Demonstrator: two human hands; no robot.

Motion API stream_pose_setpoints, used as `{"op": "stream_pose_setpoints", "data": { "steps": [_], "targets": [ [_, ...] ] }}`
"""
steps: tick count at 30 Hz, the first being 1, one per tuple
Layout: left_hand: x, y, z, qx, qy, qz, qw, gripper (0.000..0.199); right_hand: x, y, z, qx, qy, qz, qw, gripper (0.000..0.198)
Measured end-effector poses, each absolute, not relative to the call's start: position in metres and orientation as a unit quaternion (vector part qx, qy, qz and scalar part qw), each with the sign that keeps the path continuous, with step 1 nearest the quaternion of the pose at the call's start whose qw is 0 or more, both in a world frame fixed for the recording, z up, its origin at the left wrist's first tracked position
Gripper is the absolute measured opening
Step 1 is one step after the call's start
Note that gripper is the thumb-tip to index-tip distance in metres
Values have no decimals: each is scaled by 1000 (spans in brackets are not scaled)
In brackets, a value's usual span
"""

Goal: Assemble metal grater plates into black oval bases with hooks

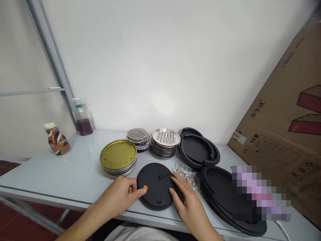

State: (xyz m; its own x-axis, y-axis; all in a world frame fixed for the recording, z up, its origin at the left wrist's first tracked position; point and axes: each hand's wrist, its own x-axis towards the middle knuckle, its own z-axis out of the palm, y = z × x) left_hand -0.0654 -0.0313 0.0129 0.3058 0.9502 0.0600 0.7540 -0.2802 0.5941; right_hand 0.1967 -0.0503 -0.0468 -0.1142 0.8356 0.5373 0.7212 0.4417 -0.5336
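A round black plastic disc (157, 197) lies flat near the table's front edge, with an orange dot at its left and a small slot detail at upper right. My left hand (125, 192) grips its left rim, thumb on top by the orange dot and fingers curled at the edge. On the opposite side, my right hand (185, 197) rests with fingers outstretched, their tips touching the disc's right rim. Just beyond the right fingers is a pile of small metal rings and clips (184, 170). A stack of gold-coloured round metal plates (117, 155) stands to the disc's upper left.
Behind stand silver grater discs (165, 139) and a smaller perforated stack (137, 134). Larger black round trays (197, 149) and more black trays (220, 187) lie at right, beside a cardboard box (281, 127). At left are a brown bottle (57, 140) and a dark-liquid bottle (84, 125).
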Motion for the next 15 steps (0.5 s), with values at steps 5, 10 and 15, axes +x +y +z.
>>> {"op": "stream_pose_setpoints", "data": {
  "steps": [5,10,15],
  "targets": [
    [-51,-23,17,868,388,283,124,22,195,-52,-46,-549,-717,14,430,33],
    [-42,-7,5,872,377,249,188,49,195,-56,-47,-522,-736,-38,430,25],
    [-43,-10,-4,864,401,238,189,41,193,-56,-45,-526,-768,-24,365,25]
  ]
}}
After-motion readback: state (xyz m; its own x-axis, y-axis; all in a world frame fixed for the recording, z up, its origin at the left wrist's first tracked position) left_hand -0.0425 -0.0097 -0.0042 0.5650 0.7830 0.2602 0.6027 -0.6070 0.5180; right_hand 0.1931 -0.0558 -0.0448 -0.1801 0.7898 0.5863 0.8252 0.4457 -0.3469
